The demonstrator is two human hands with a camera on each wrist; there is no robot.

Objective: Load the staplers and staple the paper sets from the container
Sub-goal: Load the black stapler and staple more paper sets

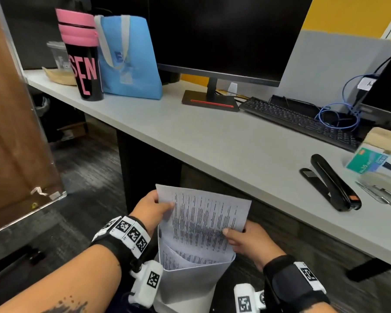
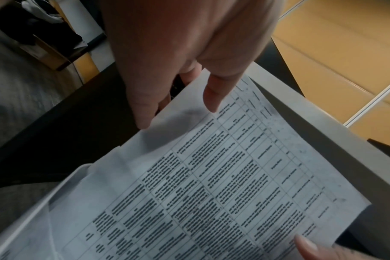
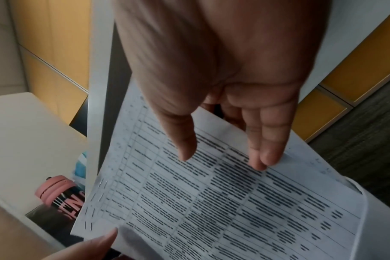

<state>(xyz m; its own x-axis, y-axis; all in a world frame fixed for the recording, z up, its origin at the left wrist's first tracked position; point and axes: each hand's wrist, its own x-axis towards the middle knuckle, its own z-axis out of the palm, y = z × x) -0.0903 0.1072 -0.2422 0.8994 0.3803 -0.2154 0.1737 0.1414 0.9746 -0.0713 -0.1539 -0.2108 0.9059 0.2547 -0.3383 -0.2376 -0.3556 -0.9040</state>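
A printed paper set is held up between both hands, below the desk's front edge. My left hand pinches its upper left corner, thumb on the printed face. My right hand pinches the lower right edge the same way. The sheets' lower end stands in a white container, which holds more printed sheets. The wrist views show the paper with thumb over and fingers under. A black stapler lies shut on the desk at the right, apart from both hands.
A green staple box and a pale grey object, cut off by the frame, sit beside the stapler. Farther back are a keyboard, a monitor, a blue bag and a pink-lidded cup. The grey desk runs diagonally.
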